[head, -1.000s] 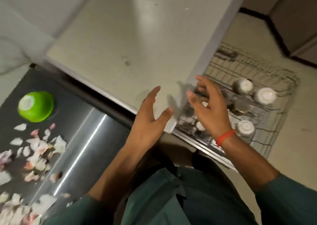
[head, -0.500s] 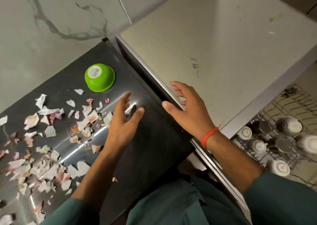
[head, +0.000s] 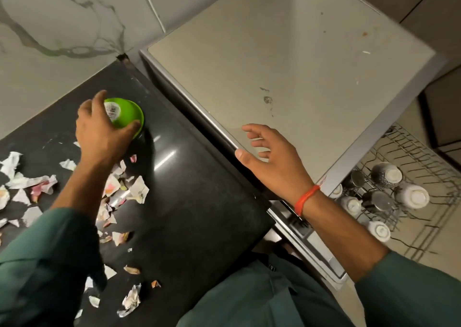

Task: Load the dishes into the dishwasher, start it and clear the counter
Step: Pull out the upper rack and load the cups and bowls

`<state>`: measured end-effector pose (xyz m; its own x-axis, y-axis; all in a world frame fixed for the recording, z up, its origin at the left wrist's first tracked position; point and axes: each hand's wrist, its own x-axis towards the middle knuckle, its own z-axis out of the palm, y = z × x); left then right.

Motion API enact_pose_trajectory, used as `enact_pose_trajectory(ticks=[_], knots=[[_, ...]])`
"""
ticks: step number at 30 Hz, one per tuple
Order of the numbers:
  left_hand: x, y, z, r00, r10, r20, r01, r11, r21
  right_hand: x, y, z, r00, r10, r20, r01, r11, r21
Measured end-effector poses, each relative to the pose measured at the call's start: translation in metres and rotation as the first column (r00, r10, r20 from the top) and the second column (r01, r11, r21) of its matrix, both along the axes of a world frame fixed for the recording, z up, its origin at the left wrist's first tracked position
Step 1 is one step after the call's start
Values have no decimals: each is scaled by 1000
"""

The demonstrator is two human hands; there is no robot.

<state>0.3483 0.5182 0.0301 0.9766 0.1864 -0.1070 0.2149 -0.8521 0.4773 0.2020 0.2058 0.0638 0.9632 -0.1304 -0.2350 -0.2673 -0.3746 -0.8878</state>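
Torn paper scraps litter the dark surface left of the green bowl. Left hand grasps the upturned bowl, still on the surface. Right of the bowl, right hand hangs released over the dishwasher top; rack with cups far right. Risk: smooth bowl slipping from a one-handed grip, scattering scraps.

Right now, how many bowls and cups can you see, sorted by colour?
green bowl: 1
white cups: 4, one half hidden
metal cups: 2
grey patterned cup: 1
Total: 8
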Motion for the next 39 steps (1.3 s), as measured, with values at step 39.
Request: enact_pose_trajectory(ticks=[39], knots=[[-195,-208,40,880,-474,12,413,753,-513,-64,-55,10,856,-366,-364,506,454,733]])
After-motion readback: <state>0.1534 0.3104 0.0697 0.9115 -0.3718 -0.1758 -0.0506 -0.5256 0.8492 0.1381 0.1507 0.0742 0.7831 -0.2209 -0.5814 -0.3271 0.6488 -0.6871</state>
